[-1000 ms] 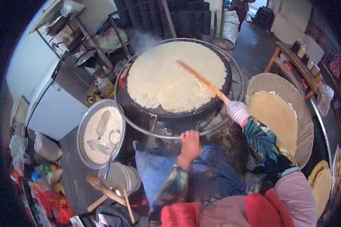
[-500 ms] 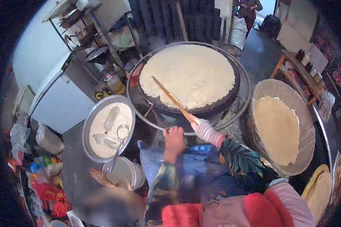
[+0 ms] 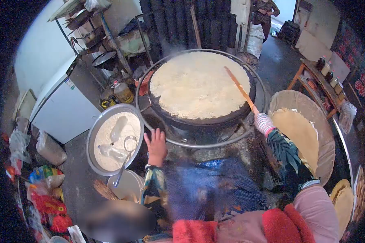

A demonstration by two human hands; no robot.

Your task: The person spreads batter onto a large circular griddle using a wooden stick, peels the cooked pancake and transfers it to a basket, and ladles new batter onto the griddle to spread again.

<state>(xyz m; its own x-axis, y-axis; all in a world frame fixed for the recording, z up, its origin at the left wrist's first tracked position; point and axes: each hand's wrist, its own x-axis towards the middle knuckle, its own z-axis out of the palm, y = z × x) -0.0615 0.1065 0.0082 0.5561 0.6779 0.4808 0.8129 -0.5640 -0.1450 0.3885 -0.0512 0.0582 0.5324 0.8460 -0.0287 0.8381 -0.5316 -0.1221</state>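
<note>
My right hand (image 3: 264,122), in a striped covering, is closed on the handle of a long, flat wooden spatula (image 3: 240,88). The spatula's blade reaches over the right part of a large pale pancake (image 3: 194,91). That pancake covers most of a round black griddle (image 3: 215,121), with a metal ring (image 3: 198,146) around it. With fingers spread and nothing in it, my left hand (image 3: 156,149) is near the ring's front left, beside a metal basin (image 3: 91,152). Pale flour-like stuff, clear plastic bottles and a ladle (image 3: 125,164) are in the basin.
To the right, a lined basket (image 3: 326,133) holds a finished-looking flatbread (image 3: 296,129). A bucket (image 3: 129,182) and a straw brush (image 3: 104,189) stand front left. An oil jug (image 3: 123,92) is behind the basin. A person (image 3: 265,16) stands at the back.
My right hand has swung right with the spatula, whose blade moved from the pancake's left to its right. My left hand left the metal ring, moved left and spread its fingers.
</note>
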